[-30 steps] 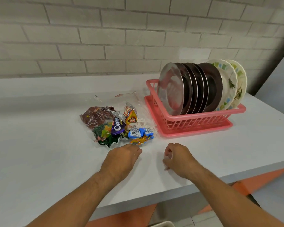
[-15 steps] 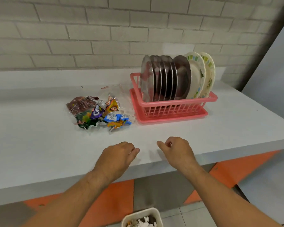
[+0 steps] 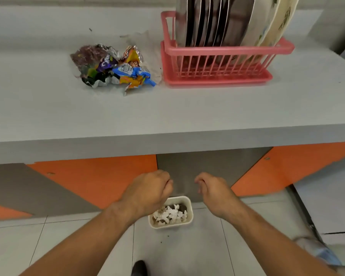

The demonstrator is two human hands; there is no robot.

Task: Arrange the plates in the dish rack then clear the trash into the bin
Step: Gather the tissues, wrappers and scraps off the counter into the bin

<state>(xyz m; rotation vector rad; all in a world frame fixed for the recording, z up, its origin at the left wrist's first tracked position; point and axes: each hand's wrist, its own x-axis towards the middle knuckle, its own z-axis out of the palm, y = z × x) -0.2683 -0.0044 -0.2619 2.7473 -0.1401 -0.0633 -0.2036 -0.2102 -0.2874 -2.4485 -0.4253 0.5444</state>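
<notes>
A pile of crumpled snack wrappers [image 3: 116, 68] lies on the grey counter [image 3: 167, 114], just left of the pink dish rack [image 3: 219, 64]. Several steel plates [image 3: 211, 20] and two patterned plates [image 3: 275, 20] stand upright in the rack. A small cream bin [image 3: 189, 208] holding white paper scraps sits on the floor below the counter's front edge. My left hand [image 3: 149, 192] and my right hand [image 3: 213, 190] hang below the counter, above the bin, with fingers loosely curled and nothing in them.
Orange and grey cabinet panels [image 3: 100, 176] run under the counter. The floor [image 3: 187, 251] is pale tile. A dark shoe tip [image 3: 138, 267] shows at the bottom, and a grey panel [image 3: 331, 196] stands at the right.
Both hands have dropped from the counter top to below its front edge, over the bin. The view has tilted down, bringing the bin and floor into sight.
</notes>
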